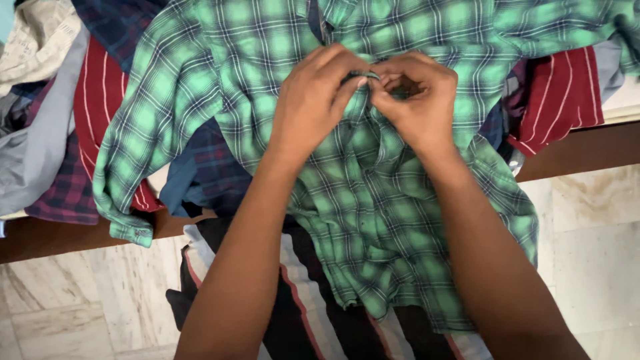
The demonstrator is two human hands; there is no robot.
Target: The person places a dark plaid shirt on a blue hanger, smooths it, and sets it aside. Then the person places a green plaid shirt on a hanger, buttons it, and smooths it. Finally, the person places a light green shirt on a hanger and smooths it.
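A green plaid shirt [373, 220] lies spread front-up over a pile of clothes, its lower part hanging over the wooden edge. My left hand [313, 100] and my right hand [417, 100] meet at the shirt's front placket, just below the collar. Both pinch the fabric there between thumb and fingers. Whatever sits between my fingertips is too small to make out.
Under the shirt lie a red striped garment [100, 93], a dark blue-and-maroon plaid one [207, 167], a grey cloth [40, 140] and a white patterned cloth [37, 33]. A wooden edge [587, 150] borders the pile. Pale marble floor [593, 227] lies below.
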